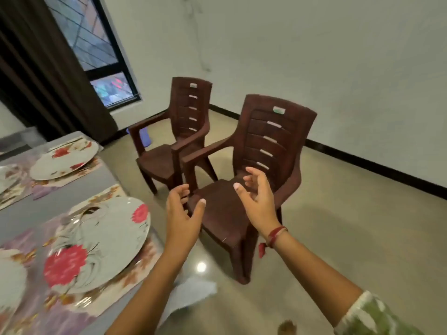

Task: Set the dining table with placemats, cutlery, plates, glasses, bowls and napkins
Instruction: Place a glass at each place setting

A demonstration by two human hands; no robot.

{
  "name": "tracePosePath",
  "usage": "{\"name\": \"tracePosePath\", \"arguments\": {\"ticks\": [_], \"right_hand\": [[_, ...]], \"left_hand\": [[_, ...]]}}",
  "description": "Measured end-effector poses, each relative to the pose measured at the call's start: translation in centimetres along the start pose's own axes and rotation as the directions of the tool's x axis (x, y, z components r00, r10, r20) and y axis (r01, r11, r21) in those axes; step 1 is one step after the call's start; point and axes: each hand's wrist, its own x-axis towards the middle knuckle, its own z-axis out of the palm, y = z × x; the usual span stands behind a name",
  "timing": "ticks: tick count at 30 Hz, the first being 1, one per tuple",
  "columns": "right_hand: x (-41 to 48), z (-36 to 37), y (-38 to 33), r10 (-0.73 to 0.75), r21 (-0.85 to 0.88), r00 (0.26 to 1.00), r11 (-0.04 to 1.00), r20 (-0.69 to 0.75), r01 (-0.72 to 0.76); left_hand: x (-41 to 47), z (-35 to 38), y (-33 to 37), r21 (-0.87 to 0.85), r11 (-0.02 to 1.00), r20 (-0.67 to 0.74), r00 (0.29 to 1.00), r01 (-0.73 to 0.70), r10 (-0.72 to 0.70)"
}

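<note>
Both hands up in open air, fingers loose, holding nothing: left hand [181, 213] close by the front corner of the near chair [261, 151], right hand [256, 199] over its seat. Open room above that seat, fenced by an armrest on each side and a tall back behind. Just beside it, the far chair [186, 122], maybe with no gap between the two armrests. On the left, the table [48, 201], its edge covered by a placemat [116, 293] and a big plate [101, 243]. Wide open floor [338, 238] on the right, up to the wall [314, 56].
</note>
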Motion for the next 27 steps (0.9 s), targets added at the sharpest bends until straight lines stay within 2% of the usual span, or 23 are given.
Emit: {"name": "tracePosePath", "arguments": {"ticks": [7,13,17,22,27], "right_hand": [[16.4,-12.7,1.7,-0.073,-0.101,0.997,0.992,-0.01,0.072],[29.0,-20.6,4.0,-0.098,-0.092,0.994,0.991,-0.043,0.093],[39.4,-25.5,6.4,-0.114,-0.081,0.993,0.99,0.03,0.116],[51.5,-30.6,9.1,-0.118,-0.109,0.979,0.984,0.167,0.138],[61.2,-32.1,12.2,-0.128,-0.049,0.95,0.988,0.286,0.148]], "left_hand": [[10.5,17.5,5.9,-0.044,0.999,0.024,1.0,0.001,0.0],[18.6,30.9,10.5,-0.064,0.997,0.045,0.998,-0.04,0.043],[24.6,40.5,12.8,-0.085,0.996,-0.039,0.999,-0.039,0.036],[30.8,50.9,15.0,-0.119,0.992,-0.131,0.989,0.05,-0.066],[35.9,58.5,17.1,-0.076,0.994,-0.18,0.979,0.081,-0.094]]}}
